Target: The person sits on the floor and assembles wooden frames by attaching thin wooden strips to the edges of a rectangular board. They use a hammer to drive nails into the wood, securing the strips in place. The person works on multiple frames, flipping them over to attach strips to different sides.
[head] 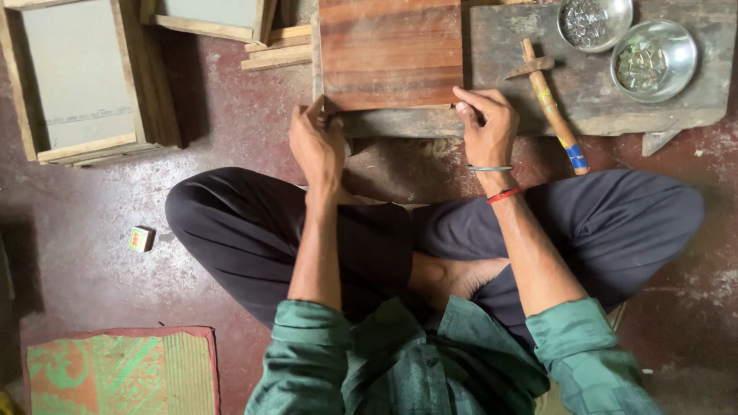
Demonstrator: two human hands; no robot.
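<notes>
Nearest the camera, the person is sitting cross-legged on the dark red floor (231,115), green sleeves pushed up, forearms reaching forward over the knees. A woven mat (123,369) is lying at the near left, and a small coloured box (141,238) is sitting on the floor just beyond it.

Further out, the left hand (315,146) is pressing against the near left corner of the reddish wooden panel (390,54), its fingers curled on the edge. The right hand (486,127) is closing its grip on the near right corner, thumb and fingers pinching the rim. The panel is lying flat on the worn wooden block (592,84) that is serving as the surface, its near edge lined up with the block's front.

To the right, a hammer (550,104) with a taped handle is lying untouched on the block, and behind it two metal bowls (653,60) are holding small metal pieces. Judging from this, the panel is being positioned and any hammering is not yet underway. At the far left, framed boards (77,77) are leaning in a stack.
</notes>
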